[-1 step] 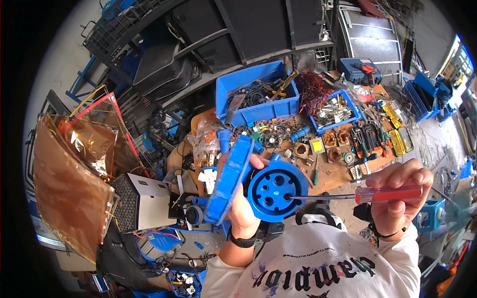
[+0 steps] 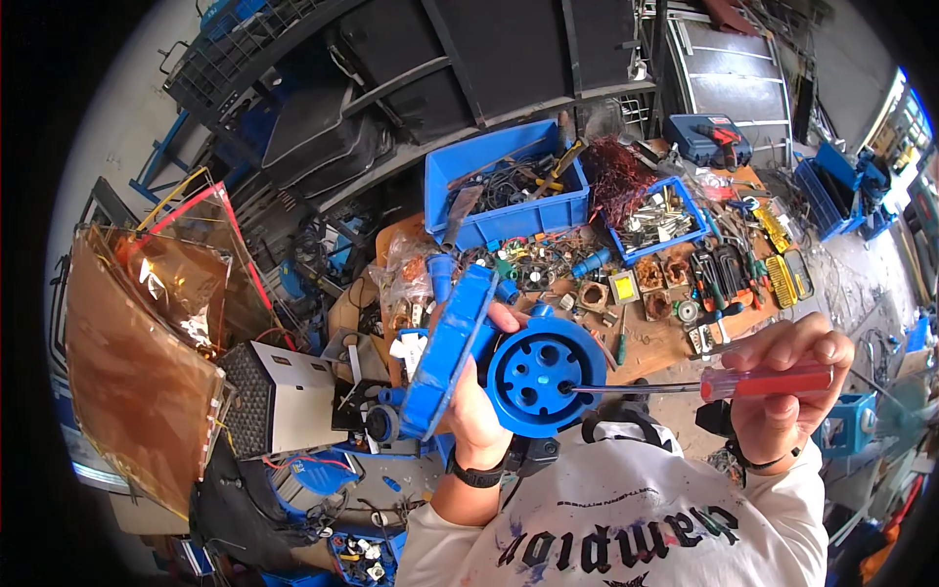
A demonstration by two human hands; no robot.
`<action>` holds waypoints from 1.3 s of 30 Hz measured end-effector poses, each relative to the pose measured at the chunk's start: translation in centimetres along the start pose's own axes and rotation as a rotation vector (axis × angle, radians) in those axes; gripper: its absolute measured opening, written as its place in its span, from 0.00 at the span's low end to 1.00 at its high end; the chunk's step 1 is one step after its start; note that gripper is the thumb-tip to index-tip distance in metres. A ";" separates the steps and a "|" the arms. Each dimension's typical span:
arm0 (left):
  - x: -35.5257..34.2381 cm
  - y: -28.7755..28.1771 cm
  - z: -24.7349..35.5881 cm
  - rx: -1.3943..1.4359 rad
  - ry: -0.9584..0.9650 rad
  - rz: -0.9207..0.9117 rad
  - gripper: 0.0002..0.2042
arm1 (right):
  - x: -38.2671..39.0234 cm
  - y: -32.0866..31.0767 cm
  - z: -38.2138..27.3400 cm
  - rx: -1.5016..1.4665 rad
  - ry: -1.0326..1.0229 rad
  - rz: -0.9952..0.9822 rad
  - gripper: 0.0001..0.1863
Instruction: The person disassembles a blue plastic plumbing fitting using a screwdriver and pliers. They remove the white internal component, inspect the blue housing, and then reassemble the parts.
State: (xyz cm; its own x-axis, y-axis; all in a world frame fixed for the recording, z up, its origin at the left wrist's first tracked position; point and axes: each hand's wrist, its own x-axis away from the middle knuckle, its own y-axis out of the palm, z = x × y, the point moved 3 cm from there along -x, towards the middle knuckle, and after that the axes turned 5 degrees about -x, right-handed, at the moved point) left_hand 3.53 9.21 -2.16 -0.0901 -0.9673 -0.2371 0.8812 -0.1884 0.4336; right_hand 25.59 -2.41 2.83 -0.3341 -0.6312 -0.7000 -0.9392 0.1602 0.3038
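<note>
My left hand grips a blue industrial socket, its round face with several holes turned up toward me. A blue ring-shaped cap stands tilted on the socket's left side, in front of part of that hand, so some fingers are hidden. My right hand is closed around the clear and red handle of a screwdriver. The screwdriver lies nearly level, and its tip sits in one of the holes on the right of the socket's face.
Beyond my hands is a wooden workbench crowded with small parts and tools. A blue crate of metal pieces, a small blue tray of pins and a red drill on a blue case stand toward the back. Brown sheets lean at left.
</note>
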 end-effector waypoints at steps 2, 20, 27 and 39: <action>0.0 0.1 -0.1 0.027 -0.025 0.018 0.39 | 0.0 -0.2 -0.1 0.006 -0.007 0.011 0.27; 0.0 0.3 -0.7 -0.395 0.192 -0.092 0.24 | -0.1 0.8 1.2 -0.034 0.016 -0.135 0.27; 0.2 -0.5 -1.7 -0.177 0.083 -0.115 0.29 | -1.4 1.6 1.0 -0.107 -0.045 -0.315 0.27; 0.4 1.1 -1.1 -0.311 0.109 -0.079 0.25 | -2.2 3.9 1.6 -0.096 -0.059 -0.438 0.23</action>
State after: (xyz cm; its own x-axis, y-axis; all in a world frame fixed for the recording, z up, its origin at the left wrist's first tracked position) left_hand 5.03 8.78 -2.76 -0.1285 -0.9246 -0.3585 0.9743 -0.1852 0.1283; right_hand 22.54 0.80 4.53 0.0867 -0.5791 -0.8106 -0.9823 -0.1852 0.0272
